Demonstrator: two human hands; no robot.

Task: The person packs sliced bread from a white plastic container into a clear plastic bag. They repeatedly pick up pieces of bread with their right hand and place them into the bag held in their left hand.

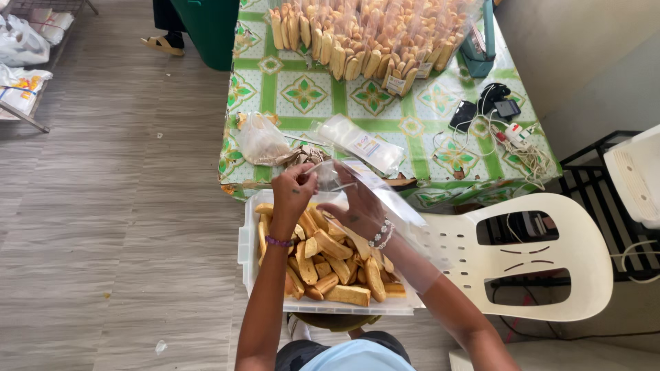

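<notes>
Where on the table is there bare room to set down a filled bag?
The table has bare cloth mid-left, between the row of filled bags at the far edge and the crumpled bag and flat bag stack nearer. The right end is crowded with phones and cables. Both hands, left hand and right hand, hold a clear bag over the full tray.

Bare arms, two bracelets, light blue top

A purple band is worn on the left wrist [278,241] and a white beaded bracelet on the right wrist [381,235]. No sleeves are seen on the forearms; a light blue garment [357,357] and dark legwear are worn.
</notes>
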